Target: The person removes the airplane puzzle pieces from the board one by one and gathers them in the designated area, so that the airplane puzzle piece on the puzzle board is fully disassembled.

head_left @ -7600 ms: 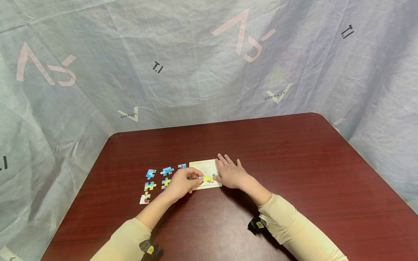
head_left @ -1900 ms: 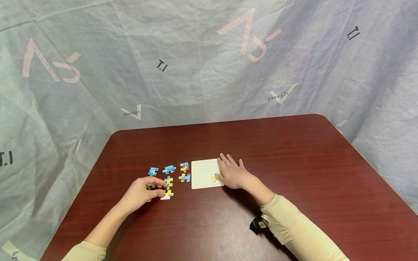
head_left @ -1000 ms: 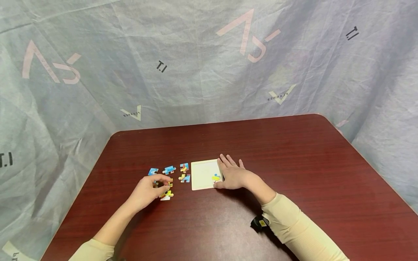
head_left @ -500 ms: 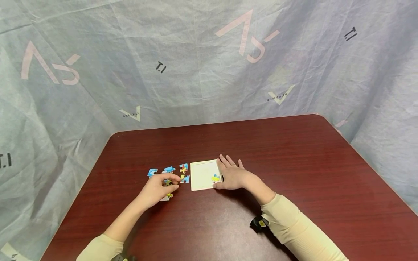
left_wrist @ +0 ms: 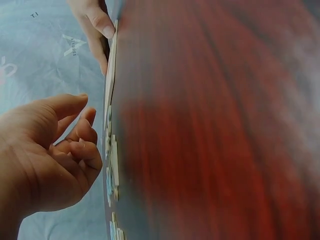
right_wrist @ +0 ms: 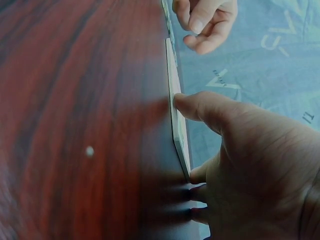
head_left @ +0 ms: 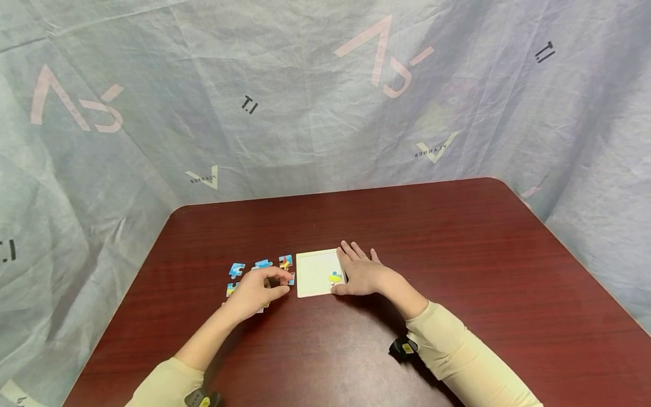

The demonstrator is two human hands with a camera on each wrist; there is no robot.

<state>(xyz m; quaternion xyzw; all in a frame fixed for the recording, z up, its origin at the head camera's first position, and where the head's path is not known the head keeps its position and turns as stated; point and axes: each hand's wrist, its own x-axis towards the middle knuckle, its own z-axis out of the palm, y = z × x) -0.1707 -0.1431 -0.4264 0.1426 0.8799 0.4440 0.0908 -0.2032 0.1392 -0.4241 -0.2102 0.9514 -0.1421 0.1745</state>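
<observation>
My left hand (head_left: 253, 295) hovers over several loose jigsaw pieces on the table, its thumb and loosely bent fingers apart with nothing between them. The fingertips are close to a blue piece (head_left: 291, 279) beside the tray; the palm hides others. A pale wooden puzzle tray (head_left: 314, 277) lies right of the pieces. One yellow and blue piece (head_left: 334, 278) sits in its lower right corner. On the tray's right side rests my right hand (head_left: 363, 277), fingers spread and thumb at the front edge. In the right wrist view that thumb (right_wrist: 187, 102) touches the tray's rim.
Blue pieces lie in the back row, among them a corner piece (head_left: 236, 269) at the left and a red and yellow one (head_left: 286, 262) near the tray. The dark red table (head_left: 432, 237) reaches back to a grey cloth (head_left: 285, 135).
At the earliest frame my left hand was at the tray with a yellow piece. It later went left to the loose pieces, then slid rightward over them. My right thumb moved to the tray's front edge.
</observation>
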